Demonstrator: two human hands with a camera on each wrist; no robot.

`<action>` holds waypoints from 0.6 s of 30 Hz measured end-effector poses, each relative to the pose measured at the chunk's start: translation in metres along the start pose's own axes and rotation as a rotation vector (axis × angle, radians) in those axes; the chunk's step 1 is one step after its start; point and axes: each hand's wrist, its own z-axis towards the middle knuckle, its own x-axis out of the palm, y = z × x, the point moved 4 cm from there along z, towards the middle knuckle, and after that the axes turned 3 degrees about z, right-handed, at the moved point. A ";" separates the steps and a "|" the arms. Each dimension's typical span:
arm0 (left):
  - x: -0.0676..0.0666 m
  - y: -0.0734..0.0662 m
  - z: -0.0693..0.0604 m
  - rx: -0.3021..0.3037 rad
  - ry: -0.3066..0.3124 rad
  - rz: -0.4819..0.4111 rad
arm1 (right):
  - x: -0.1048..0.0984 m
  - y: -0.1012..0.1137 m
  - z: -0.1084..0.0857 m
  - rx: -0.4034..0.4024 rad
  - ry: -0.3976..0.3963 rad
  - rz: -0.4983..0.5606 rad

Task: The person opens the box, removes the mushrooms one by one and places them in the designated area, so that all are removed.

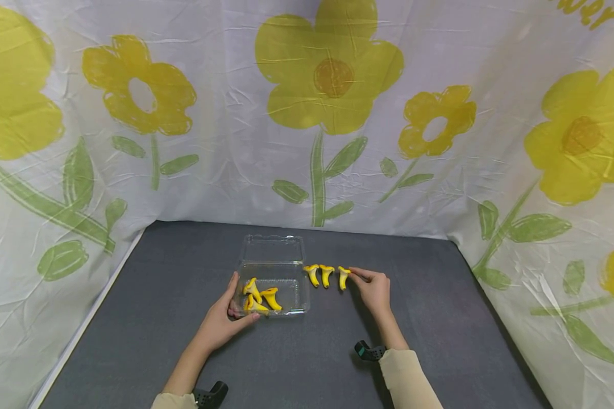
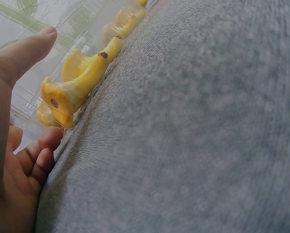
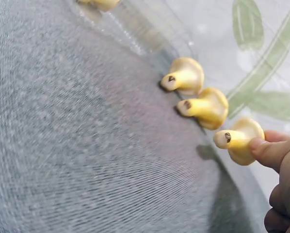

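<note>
A clear plastic clamshell box lies on the table with its lid folded back. Several yellow mushrooms are inside, toward its left; the left wrist view shows some mushrooms through the wall. My left hand holds the box's near left corner, thumb along the front and fingers at the side. Between thumb and fingertip my right hand pinches a yellow mushroom by its cap, stem end toward me. Left of it, two more mushrooms stand beside the box.
The dark grey table stretches around the box. A white curtain with painted yellow flowers hangs behind the table and along both sides. Black wrist cameras are strapped on both wrists.
</note>
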 end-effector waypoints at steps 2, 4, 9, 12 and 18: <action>0.000 0.000 0.000 -0.002 0.004 -0.002 | 0.002 -0.003 0.000 0.012 -0.011 -0.004; 0.000 0.000 0.000 -0.003 0.005 -0.005 | 0.004 -0.006 -0.001 0.026 -0.022 -0.010; 0.001 0.001 0.001 -0.003 0.010 -0.005 | 0.006 -0.011 -0.001 0.043 -0.050 -0.008; 0.001 0.001 0.001 -0.005 0.010 -0.003 | 0.007 -0.013 -0.001 0.048 -0.055 0.007; 0.000 0.001 0.000 -0.011 0.008 -0.003 | 0.009 -0.016 0.000 0.044 -0.044 0.041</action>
